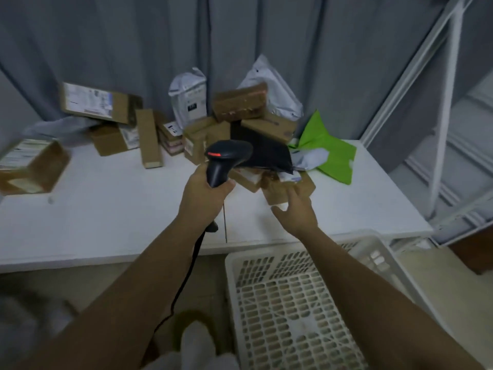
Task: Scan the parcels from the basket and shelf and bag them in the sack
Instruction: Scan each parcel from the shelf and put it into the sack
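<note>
Left hand (206,194) wrapped round the grip of a black scanner (226,158), red light lit, cable hanging down past the table (106,209) edge. Right hand (296,212) open, fingers spread and relaxed, holding nothing, just over a small brown box (277,192) at the near edge of the parcel heap (240,124). White basket (288,303) on the floor below the right forearm.

No text reads clearly; the labels on the cardboard boxes (92,104) and white mailers (190,98) are blurred.
</note>
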